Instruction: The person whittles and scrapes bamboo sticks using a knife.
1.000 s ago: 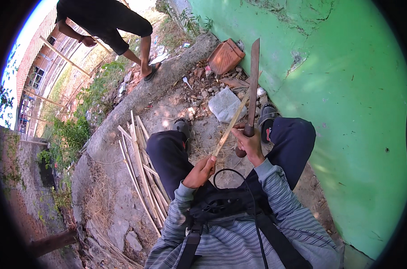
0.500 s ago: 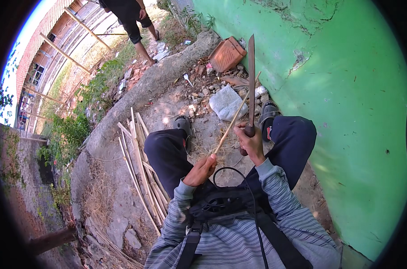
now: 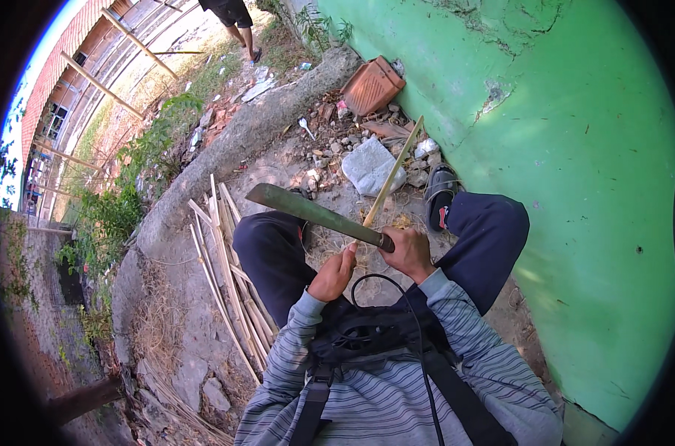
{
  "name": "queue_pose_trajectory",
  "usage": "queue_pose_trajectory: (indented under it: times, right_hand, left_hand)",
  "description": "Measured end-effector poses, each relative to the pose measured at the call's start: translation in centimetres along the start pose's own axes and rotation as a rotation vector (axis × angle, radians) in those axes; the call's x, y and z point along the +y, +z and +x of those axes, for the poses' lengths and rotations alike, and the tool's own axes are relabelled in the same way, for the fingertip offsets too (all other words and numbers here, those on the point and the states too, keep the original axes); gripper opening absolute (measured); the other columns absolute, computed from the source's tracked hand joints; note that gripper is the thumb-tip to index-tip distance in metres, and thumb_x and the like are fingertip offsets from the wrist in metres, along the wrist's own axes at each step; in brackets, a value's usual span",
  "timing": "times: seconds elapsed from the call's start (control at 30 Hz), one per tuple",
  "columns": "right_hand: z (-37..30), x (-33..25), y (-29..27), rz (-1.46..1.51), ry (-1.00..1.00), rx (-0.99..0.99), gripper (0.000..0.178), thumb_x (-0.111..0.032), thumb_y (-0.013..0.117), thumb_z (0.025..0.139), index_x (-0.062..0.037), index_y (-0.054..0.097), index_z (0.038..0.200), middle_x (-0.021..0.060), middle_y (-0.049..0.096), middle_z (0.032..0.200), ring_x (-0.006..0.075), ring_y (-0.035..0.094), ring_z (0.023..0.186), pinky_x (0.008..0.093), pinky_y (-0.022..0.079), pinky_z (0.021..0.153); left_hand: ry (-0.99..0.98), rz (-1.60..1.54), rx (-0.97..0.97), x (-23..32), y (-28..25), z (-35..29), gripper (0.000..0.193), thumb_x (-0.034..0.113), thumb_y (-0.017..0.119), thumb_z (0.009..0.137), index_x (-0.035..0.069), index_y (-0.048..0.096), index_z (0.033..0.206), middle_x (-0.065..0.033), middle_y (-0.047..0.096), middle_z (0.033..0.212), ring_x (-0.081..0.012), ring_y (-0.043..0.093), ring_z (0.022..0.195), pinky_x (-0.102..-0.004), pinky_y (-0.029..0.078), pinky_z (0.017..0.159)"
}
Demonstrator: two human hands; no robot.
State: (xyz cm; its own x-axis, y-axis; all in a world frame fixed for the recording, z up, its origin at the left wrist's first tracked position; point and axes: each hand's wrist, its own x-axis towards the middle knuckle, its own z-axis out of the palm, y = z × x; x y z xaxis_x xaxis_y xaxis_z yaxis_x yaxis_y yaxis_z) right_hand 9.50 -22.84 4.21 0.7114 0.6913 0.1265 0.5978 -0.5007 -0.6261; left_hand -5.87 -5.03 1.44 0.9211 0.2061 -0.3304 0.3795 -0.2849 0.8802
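The right hand (image 3: pixel 409 253), gripping the knife (image 3: pixel 315 213), has swung it leftward past the left hand (image 3: pixel 333 275). It crosses the strip (image 3: pixel 394 175) pinched there, seemingly within cutting reach.

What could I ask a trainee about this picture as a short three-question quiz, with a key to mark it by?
1. Multiple choice: which hand grips the handle of the machete? A: left. B: right. C: both.
2. True or false: a pile of strips lies on the ground to the person's left.
3. Fill in the missing word: the wall on the person's right is painted ____.

Key:
1. B: the right hand grips it, while the left hand holds a thin strip.
2. True.
3. Green.
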Motion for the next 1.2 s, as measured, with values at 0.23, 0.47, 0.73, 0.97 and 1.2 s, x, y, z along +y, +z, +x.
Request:
queue_pose_trajectory:
  times: [0.23,0.47,0.73,0.97,1.2]
  right_hand:
    - [0.9,0.9,1.0,0.036,0.126,0.032,0.015,-0.027,0.077,0.079,-0.0151,0.073,0.088,0.0152,0.068,0.070,0.0402,0.069,0.069,0.0509,0.054,0.061]
    - [1.4,1.5,1.1,-0.030,0.096,0.030,0.017,-0.024,0.078,0.079,-0.0120,0.073,0.089,0.0158,0.069,0.072,0.0411,0.069,0.071,0.0504,0.053,0.063]
    - [1.3,1.3,1.2,-0.008,0.073,0.019,0.014,-0.028,0.073,0.082,-0.0141,0.074,0.086,0.0177,0.068,0.069,0.0417,0.069,0.068,0.0522,0.055,0.062]
    - [2.0,1.7,1.8,0.026,0.095,0.000,0.020,-0.027,0.077,0.079,-0.0124,0.076,0.093,0.0160,0.070,0.073,0.0399,0.070,0.070,0.0506,0.055,0.063]
    - [3.1,2.8,2.2,-0.001,0.110,0.025,0.017,-0.027,0.072,0.081,-0.0147,0.075,0.092,0.0175,0.069,0.071,0.0420,0.070,0.071,0.0530,0.056,0.065]
  left_hand:
    - [0.442,0.645,0.215,-1.6,0.4,-1.8,0.033,0.008,0.058,0.103,-0.006,0.057,0.133,-0.0147,0.058,0.084,-0.0307,0.058,0.071,-0.0422,0.044,0.058]
    - [0.617,0.943,0.354,-0.5,-0.3,-3.1,0.045,0.004,0.062,0.099,-0.006,0.054,0.142,-0.0137,0.059,0.089,-0.0297,0.058,0.074,-0.0424,0.046,0.061]
    - [0.557,0.770,0.375,-1.4,-0.1,-3.7,0.038,0.006,0.063,0.099,-0.005,0.058,0.135,-0.0157,0.064,0.093,-0.0326,0.061,0.074,-0.0438,0.048,0.063]
    - [0.248,0.512,0.325,0.2,-0.9,-4.7,0.023,0.020,0.057,0.106,0.000,0.067,0.113,-0.0235,0.066,0.088,-0.0462,0.061,0.073,-0.0556,0.047,0.065]
    - [0.404,0.780,0.343,-0.6,-1.3,-6.6,0.024,0.014,0.058,0.106,0.001,0.066,0.124,-0.0174,0.067,0.098,-0.0365,0.061,0.077,-0.0454,0.047,0.068]
